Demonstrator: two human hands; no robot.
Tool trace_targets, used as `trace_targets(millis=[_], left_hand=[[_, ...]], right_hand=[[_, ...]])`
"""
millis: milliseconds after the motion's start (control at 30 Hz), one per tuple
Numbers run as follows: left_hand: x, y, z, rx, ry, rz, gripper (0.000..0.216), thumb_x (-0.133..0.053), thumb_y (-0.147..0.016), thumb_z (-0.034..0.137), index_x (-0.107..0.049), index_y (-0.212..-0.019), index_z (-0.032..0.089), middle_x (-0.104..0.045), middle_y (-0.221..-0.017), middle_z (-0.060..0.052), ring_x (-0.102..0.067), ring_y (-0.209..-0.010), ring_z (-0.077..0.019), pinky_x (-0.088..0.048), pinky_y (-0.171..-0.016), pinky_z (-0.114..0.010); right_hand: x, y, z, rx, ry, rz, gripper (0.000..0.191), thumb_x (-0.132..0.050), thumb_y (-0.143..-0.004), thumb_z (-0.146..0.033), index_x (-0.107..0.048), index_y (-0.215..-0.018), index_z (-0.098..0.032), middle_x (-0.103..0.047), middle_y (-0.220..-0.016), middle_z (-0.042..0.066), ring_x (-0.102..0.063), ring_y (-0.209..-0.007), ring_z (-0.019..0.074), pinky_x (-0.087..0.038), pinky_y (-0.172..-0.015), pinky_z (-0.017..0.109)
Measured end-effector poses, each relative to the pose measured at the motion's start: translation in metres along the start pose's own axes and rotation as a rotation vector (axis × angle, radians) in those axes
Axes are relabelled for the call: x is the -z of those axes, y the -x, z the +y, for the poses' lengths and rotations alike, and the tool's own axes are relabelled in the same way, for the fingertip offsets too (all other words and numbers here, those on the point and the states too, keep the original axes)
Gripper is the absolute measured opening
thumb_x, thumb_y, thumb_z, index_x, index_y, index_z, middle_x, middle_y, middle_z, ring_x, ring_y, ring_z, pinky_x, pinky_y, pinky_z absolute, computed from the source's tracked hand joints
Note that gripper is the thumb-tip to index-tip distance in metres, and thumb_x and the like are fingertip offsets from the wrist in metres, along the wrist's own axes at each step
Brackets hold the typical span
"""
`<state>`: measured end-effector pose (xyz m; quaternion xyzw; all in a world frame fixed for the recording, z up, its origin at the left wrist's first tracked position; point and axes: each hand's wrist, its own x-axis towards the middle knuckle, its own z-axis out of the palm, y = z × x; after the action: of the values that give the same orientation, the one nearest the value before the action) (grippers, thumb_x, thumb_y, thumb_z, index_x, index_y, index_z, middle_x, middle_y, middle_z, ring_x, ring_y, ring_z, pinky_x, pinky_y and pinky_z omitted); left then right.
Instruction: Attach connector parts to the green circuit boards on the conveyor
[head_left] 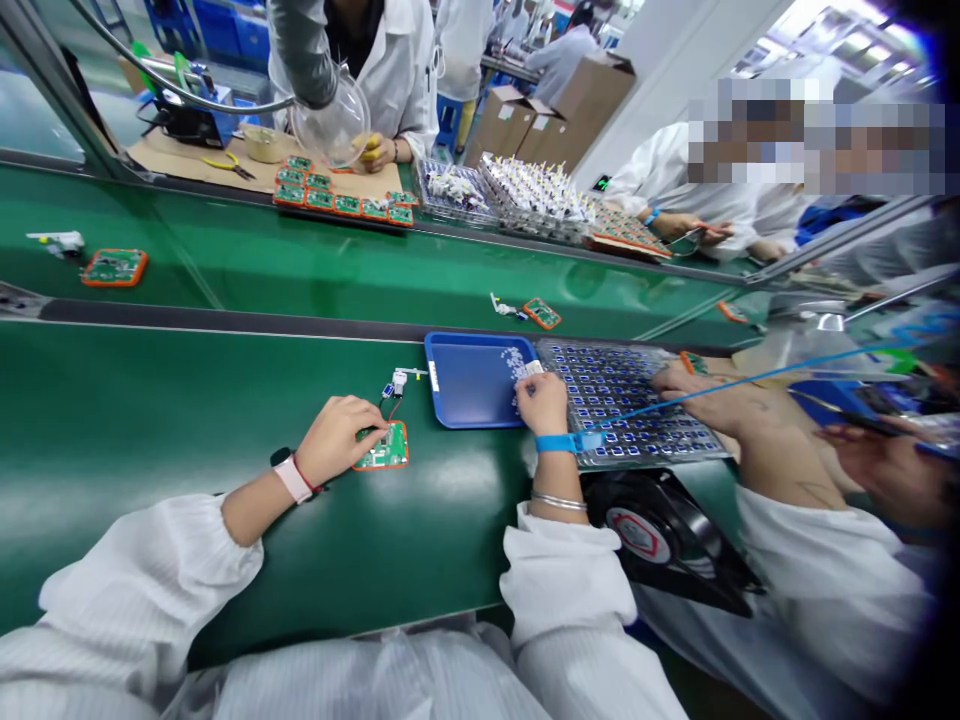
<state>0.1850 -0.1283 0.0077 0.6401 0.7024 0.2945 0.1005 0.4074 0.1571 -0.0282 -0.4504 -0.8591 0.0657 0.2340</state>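
Observation:
A green circuit board (391, 452) in an orange frame lies on the green bench in front of me. My left hand (341, 440) is closed at its left side, thumb and fingertips on the board near its thin wires. Those wires run up to a small white part (400, 382) with a thin arm, lying beyond the board. To the right is a shallow blue tray (472, 390) with small white pieces (517, 362) scattered along its right side. My right hand (544, 402) is over that side, fingers pinched together; whatever they hold is hidden.
A clear tray (637, 400) of several blue-and-white parts adjoins the blue tray, with a co-worker's hand (694, 395) over it. A black fan-like device (660, 535) sits below. Framed boards (541, 313) lie on the green strip ahead. A blue cord (712, 385) trails from my right wristband.

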Motion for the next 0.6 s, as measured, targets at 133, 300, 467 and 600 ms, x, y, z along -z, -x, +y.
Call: trace_targets(millis=[133, 300, 467, 600], left_hand=[[-0.002, 0.001, -0.003, -0.007, 0.008, -0.009, 0.020, -0.050, -0.090, 0.031, -0.067, -0.086, 0.021, -0.069, -0.091, -0.003, -0.058, -0.085, -0.0179, -0.034, -0.076, -0.032], [-0.002, 0.002, -0.004, -0.012, 0.025, -0.012, 0.020, -0.049, -0.090, 0.031, -0.066, -0.086, 0.021, -0.068, -0.091, -0.003, -0.058, -0.084, -0.0176, -0.034, -0.075, -0.032], [-0.003, 0.002, -0.005, -0.003, 0.066, 0.007, 0.017, -0.051, -0.088, 0.028, -0.066, -0.089, 0.021, -0.065, -0.097, -0.003, -0.058, -0.091, -0.0182, -0.035, -0.080, -0.033], [-0.004, 0.000, -0.003, 0.018, 0.098, 0.036, 0.013, -0.056, -0.085, 0.027, -0.067, -0.086, 0.021, -0.065, -0.096, -0.003, -0.058, -0.091, -0.0187, -0.037, -0.082, -0.033]], right_hand=[[0.000, -0.002, 0.000, -0.006, 0.034, -0.029, 0.015, -0.051, -0.069, -0.019, -0.060, -0.059, -0.015, -0.058, -0.075, 0.014, -0.049, -0.076, 0.0244, -0.040, -0.077, 0.041], [0.004, -0.004, 0.002, -0.006, 0.023, -0.079, 0.015, -0.051, -0.069, -0.019, -0.059, -0.056, -0.016, -0.059, -0.073, 0.013, -0.051, -0.074, 0.0235, -0.041, -0.078, 0.040], [0.013, -0.004, -0.003, -0.002, -0.038, -0.114, 0.014, -0.052, -0.067, -0.017, -0.053, -0.053, -0.018, -0.058, -0.072, 0.011, -0.052, -0.076, 0.0236, -0.042, -0.081, 0.042], [0.020, 0.013, -0.059, 0.177, -0.310, -0.115, 0.014, -0.051, -0.074, -0.019, -0.054, -0.061, -0.018, -0.058, -0.084, 0.011, -0.053, -0.087, 0.0233, -0.041, -0.086, 0.042]])
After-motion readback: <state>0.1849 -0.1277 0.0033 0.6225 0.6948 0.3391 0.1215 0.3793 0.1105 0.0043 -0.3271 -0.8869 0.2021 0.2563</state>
